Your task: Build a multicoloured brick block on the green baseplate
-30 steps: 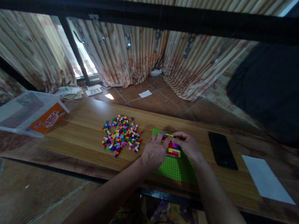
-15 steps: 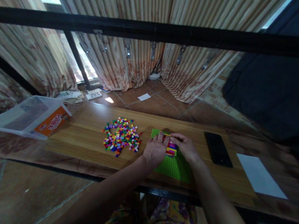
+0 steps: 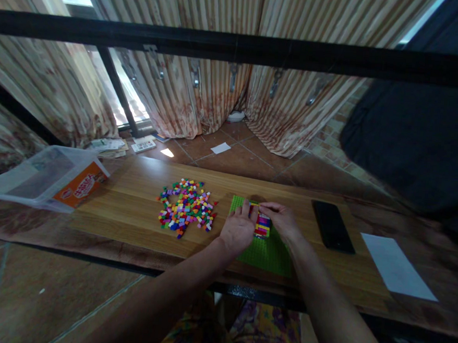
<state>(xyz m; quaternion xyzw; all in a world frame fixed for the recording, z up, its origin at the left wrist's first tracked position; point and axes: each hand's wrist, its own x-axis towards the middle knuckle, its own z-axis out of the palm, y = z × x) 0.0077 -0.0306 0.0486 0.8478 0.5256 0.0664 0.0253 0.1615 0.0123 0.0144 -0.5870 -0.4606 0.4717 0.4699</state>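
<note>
A green studded baseplate (image 3: 264,253) lies on the wooden table (image 3: 128,206) in front of me. On it stands a small block of stacked bricks in red, yellow, pink and blue (image 3: 262,225). My left hand (image 3: 239,228) rests on the plate's left part, fingers pressed against the block's left side. My right hand (image 3: 282,221) pinches the block's top right edge with curled fingers. A loose heap of small coloured bricks (image 3: 187,207) lies to the left of the plate.
A clear plastic tub with an orange label (image 3: 46,177) lies at the table's left end. A black phone (image 3: 332,225) and a white sheet (image 3: 397,267) lie to the right. A black bar (image 3: 237,46) crosses overhead; curtains hang behind.
Both hands stay at the brick block, closing in on it slightly. The camera has tilted, so the whole scene has shifted a little in view.
</note>
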